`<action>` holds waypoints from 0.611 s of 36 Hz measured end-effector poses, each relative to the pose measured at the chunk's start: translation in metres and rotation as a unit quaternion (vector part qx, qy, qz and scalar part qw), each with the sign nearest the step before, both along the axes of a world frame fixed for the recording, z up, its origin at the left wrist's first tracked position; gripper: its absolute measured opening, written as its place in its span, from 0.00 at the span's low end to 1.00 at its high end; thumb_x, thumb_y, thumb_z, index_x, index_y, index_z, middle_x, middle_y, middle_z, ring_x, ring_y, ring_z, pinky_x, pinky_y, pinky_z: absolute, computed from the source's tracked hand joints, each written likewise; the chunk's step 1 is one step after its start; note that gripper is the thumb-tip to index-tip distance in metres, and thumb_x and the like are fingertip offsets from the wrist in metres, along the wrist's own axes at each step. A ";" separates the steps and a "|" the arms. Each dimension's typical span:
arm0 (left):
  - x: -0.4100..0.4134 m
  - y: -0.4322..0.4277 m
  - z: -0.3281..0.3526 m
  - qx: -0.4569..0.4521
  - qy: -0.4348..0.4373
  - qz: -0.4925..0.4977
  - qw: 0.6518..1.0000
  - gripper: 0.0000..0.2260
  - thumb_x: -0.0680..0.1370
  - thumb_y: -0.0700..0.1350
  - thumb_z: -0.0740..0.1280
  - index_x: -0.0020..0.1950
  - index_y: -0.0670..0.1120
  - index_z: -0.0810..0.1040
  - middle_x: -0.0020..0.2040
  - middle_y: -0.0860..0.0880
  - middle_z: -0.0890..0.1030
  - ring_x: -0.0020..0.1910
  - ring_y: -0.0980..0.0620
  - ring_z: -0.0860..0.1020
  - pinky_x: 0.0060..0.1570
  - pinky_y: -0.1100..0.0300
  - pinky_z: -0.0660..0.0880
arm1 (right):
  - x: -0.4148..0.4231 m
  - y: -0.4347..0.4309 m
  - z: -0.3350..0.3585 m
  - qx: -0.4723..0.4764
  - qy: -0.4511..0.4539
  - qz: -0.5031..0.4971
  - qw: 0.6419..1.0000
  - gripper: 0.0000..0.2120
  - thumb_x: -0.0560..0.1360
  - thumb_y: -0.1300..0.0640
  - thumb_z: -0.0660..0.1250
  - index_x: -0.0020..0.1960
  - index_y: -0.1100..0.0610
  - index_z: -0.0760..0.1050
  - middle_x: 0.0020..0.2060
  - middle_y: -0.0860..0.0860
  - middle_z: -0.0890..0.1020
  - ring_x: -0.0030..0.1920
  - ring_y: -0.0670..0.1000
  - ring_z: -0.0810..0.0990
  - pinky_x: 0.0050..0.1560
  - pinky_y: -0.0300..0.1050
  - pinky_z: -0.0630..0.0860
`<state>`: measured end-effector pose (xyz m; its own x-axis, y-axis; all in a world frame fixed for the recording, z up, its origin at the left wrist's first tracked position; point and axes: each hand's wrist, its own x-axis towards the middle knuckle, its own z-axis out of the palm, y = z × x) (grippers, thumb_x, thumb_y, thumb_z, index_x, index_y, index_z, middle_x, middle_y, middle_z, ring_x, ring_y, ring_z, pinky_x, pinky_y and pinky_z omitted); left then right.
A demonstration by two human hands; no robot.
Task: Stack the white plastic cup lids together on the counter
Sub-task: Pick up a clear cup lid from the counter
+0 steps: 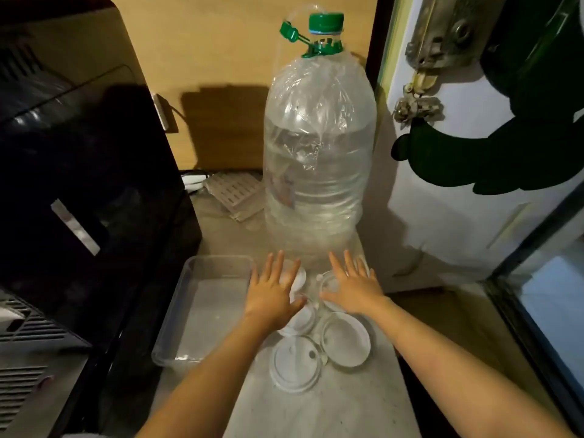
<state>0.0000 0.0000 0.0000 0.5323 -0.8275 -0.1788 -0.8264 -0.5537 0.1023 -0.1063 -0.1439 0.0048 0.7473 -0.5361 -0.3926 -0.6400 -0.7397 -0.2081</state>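
Several white plastic cup lids lie spread on the grey counter (331, 412). The nearest lid (295, 363) lies flat in front, and another lid (346, 338) sits to its right, rim up. A third lid (300, 320) is partly under my left hand (273, 292), which hovers flat with fingers spread over a further lid (298, 276). My right hand (352, 286) is spread the same way over a lid (328, 279) of which only the edge shows. Neither hand grips anything.
A big clear water bottle (319, 147) with a green cap stands just behind the lids. A clear plastic tray (218, 263) sits to the left, beside a black appliance (79, 184). A white fridge door (474, 200) closes the right side.
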 end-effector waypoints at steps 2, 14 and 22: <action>0.001 -0.002 0.000 0.004 -0.003 -0.002 1.000 0.34 0.77 0.63 0.51 0.75 0.53 0.37 0.77 0.44 0.38 0.76 0.45 0.38 0.73 0.44 0.41 | 0.000 0.000 -0.003 0.009 0.011 -0.010 1.000 0.42 0.75 0.36 0.56 0.75 0.48 0.33 0.77 0.56 0.36 0.77 0.61 0.40 0.74 0.60 0.44; 0.002 0.002 0.003 -0.064 0.077 0.033 0.994 0.33 0.77 0.61 0.54 0.76 0.53 0.42 0.78 0.43 0.41 0.76 0.44 0.48 0.73 0.49 0.49 | 0.017 0.001 -0.026 0.053 0.007 -0.101 0.993 0.47 0.70 0.39 0.66 0.76 0.50 0.40 0.77 0.58 0.48 0.75 0.62 0.53 0.70 0.59 0.62; 0.006 0.005 0.008 -0.155 0.222 0.071 0.960 0.34 0.76 0.56 0.62 0.76 0.52 0.47 0.78 0.44 0.46 0.73 0.43 0.60 0.69 0.50 0.59 | 0.025 0.002 -0.023 0.045 -0.029 -0.127 0.991 0.46 0.69 0.42 0.69 0.76 0.53 0.45 0.75 0.59 0.56 0.74 0.61 0.57 0.65 0.55 0.66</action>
<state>0.0063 0.0054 0.0076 0.5716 -0.8023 -0.1721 -0.5814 -0.5440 0.6050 -0.0817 -0.1420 -0.0187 0.6165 -0.6742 -0.4066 -0.7873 -0.5341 -0.3080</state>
